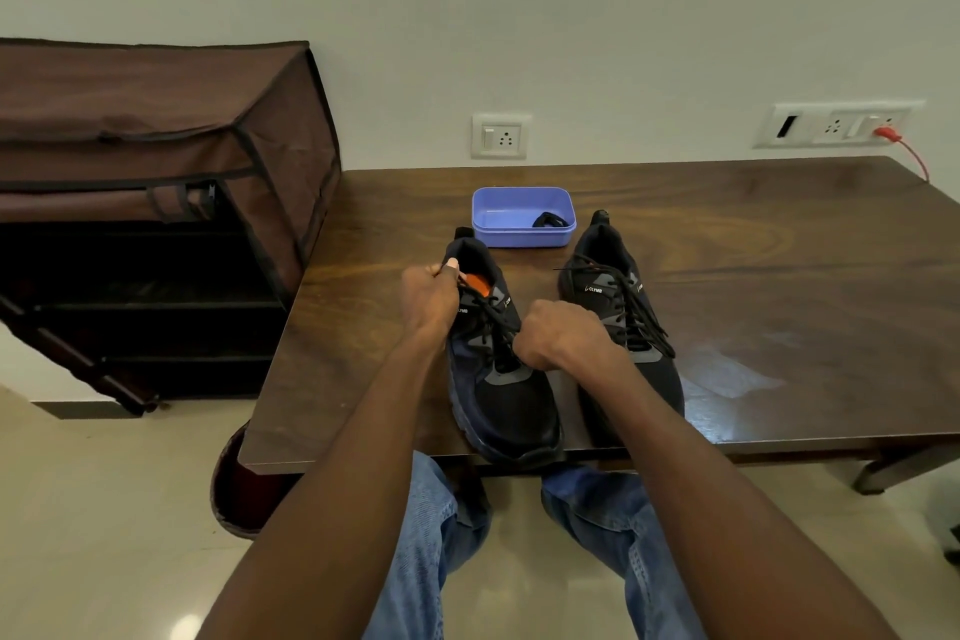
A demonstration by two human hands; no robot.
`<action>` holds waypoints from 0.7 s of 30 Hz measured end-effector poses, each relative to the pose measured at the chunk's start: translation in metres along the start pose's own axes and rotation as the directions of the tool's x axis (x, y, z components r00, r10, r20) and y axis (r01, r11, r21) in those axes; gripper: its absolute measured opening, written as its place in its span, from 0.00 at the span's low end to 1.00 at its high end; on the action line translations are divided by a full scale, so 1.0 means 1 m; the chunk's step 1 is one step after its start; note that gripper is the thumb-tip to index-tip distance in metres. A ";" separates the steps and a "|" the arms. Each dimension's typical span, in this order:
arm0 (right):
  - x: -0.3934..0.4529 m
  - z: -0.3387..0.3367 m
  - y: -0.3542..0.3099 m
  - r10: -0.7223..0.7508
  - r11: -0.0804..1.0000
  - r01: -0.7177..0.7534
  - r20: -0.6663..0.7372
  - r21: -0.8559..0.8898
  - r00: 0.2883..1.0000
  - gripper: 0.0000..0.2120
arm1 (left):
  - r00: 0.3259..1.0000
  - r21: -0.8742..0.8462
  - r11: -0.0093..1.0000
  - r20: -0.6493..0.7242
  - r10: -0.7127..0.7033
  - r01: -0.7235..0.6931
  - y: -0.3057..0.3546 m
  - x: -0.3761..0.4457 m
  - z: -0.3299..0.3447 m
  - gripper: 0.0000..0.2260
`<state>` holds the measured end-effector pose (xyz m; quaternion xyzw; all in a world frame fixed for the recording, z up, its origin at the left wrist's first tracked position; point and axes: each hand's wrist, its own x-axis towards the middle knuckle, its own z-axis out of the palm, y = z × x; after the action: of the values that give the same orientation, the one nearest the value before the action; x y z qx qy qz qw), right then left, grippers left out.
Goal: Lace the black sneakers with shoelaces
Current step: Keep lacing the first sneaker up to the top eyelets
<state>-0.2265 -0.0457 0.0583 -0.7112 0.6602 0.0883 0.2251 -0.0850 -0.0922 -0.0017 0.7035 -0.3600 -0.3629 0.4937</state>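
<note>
Two black sneakers stand toe-toward-me on the dark wooden table [779, 244]. The left sneaker [506, 405] has an orange insole and a black shoelace [485, 322] partly threaded through its eyelets. My left hand [428, 299] pinches one lace end up near the shoe's collar. My right hand [558, 335] is curled over the laces at mid-shoe, and what its fingers hold is hidden. The right sneaker [628, 327] stands beside it with a black lace crossed through its eyelets.
A blue plastic tub [522, 218] with a small dark bundle inside sits behind the shoes. A brown fabric shoe rack [156, 203] stands left of the table. Wall sockets [500, 136] and a red cable [914, 156] are at the back. My knees in jeans are under the front edge.
</note>
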 end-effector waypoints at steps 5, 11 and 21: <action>-0.002 0.000 0.003 -0.025 0.997 0.031 0.080 -0.073 0.996 0.11 | 0.999 0.067 0.998 -0.046 0.002 0.001 0.000 -0.001 0.001 0.13; 0.006 0.003 0.006 -0.035 0.989 0.052 0.121 -0.139 0.992 0.10 | 0.998 0.145 0.989 -0.063 0.021 -0.012 0.001 -0.003 0.004 0.13; 0.018 -0.009 0.025 -0.024 0.994 -0.002 0.235 0.112 0.972 0.12 | 0.977 0.395 0.897 0.001 0.214 -0.197 0.000 -0.019 0.004 0.24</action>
<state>-0.2502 -0.0666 0.0531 -0.6857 0.6286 0.1340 0.3417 -0.0974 -0.0772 0.0006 0.7537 -0.4870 -0.2141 0.3860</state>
